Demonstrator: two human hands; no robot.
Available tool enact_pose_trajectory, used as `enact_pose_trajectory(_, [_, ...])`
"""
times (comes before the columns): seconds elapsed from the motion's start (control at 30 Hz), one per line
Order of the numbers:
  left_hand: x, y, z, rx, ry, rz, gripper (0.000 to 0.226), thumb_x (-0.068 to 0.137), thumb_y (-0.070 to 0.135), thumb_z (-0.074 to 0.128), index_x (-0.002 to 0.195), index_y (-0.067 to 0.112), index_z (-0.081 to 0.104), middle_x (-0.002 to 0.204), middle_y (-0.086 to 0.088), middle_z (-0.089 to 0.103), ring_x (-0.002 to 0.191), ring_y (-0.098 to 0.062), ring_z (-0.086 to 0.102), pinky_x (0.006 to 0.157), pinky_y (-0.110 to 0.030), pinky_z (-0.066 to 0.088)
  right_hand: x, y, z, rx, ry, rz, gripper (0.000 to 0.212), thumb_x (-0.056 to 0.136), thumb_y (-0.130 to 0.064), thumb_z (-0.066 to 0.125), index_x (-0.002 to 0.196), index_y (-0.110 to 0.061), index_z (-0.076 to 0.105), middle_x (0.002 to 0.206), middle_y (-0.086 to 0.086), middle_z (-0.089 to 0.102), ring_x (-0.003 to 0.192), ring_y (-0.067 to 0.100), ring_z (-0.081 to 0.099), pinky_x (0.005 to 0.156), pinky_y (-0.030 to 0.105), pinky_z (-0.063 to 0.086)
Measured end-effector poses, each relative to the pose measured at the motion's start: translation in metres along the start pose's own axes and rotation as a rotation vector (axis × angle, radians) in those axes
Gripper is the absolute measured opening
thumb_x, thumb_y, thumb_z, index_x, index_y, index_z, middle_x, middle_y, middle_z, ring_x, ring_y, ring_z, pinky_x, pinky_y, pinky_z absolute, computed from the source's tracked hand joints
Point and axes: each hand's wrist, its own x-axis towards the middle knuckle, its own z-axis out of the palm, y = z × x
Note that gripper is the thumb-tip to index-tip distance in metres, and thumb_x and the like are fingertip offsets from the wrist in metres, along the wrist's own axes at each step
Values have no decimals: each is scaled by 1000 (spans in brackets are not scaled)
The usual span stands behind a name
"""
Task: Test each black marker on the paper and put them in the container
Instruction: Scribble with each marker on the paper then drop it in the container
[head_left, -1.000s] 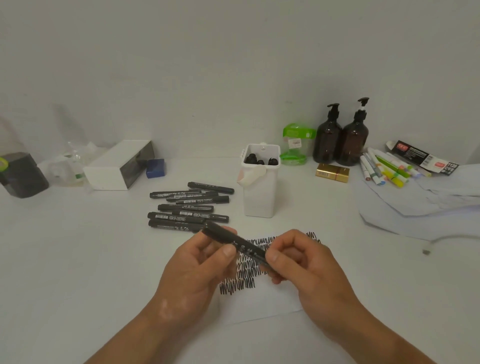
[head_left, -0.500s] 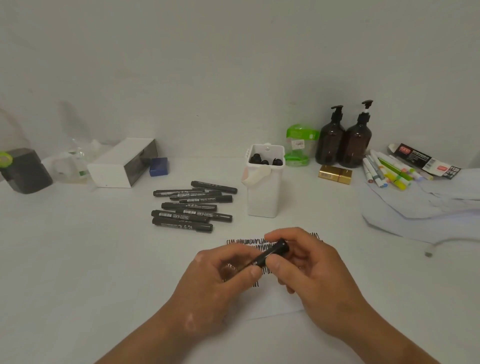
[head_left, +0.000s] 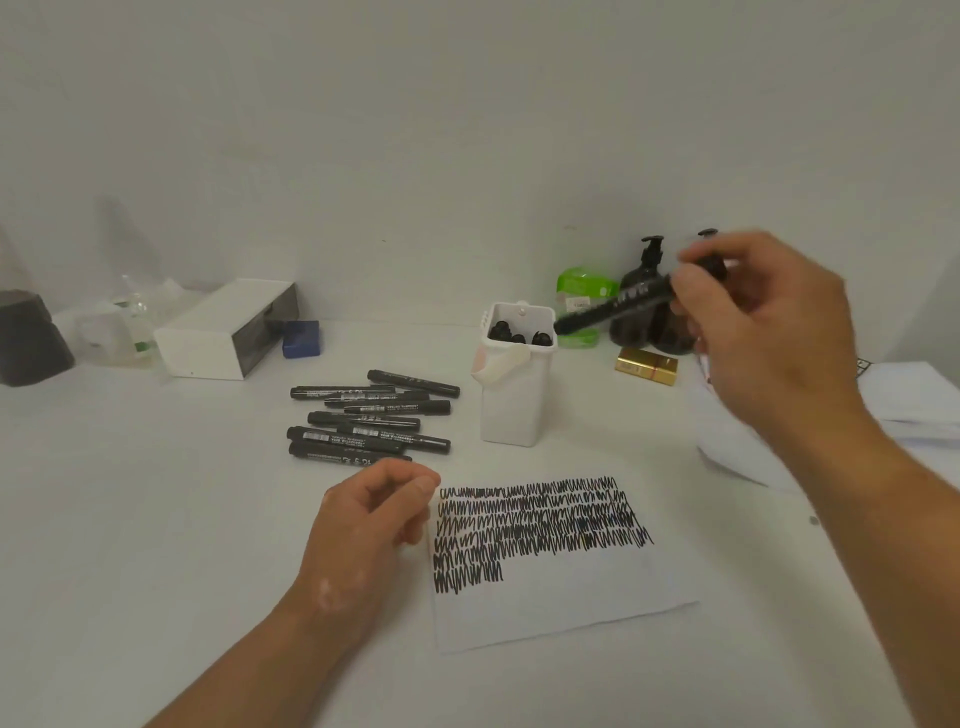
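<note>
One raised right hand (head_left: 763, 332) pinches marker (head_left: 613, 306)

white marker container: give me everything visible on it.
The white container is a tall, squarish tub, plastic by its look, standing upright on the table behind the scribbled paper and right of the loose markers. Its top is open, with black marker ends showing inside. A pale flap hangs off its front rim. No hand touches it.

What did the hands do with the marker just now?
The left hand let go and rests beside the paper. The right hand carried the marker up and away toward the white container. The pile of markers stayed where it was.
</note>
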Motion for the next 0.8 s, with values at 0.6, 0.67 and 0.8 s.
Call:
enact_pose_trajectory(0.6, [6, -11, -3, 64, -51, 25, 37, 69, 46, 73, 81, 11, 72, 60, -5, 54, 60, -20, 48, 65, -40, 40, 74, 23, 129, -718, -559, -160, 21, 93, -23, 59, 111, -22, 70, 116, 5, 69, 103, 27, 62, 77, 33, 48])
enact_pose_trajectory(0.67, [6, -11, -3, 63, -51, 27, 36, 70, 45, 73, 81, 11, 72, 60, -5, 54, 60, -20, 48, 65, -41, 40, 71, 25, 136, -733, -617, -136, 23, 93, -21, 59, 112, -21, 71, 117, 5, 69, 104, 27, 62, 83, 36, 54])
enact_pose_trajectory(0.8, [7, -13, -3, 55, -51, 21, 35, 71, 44, 73, 82, 11, 72, 60, -5, 55, 59, -20, 49, 65, -40, 41, 67, 27, 145, -811, -699, -134, 26, 95, -21, 51, 110, -14, 71, 110, 7, 72, 100, 29, 63, 80, 37, 56])
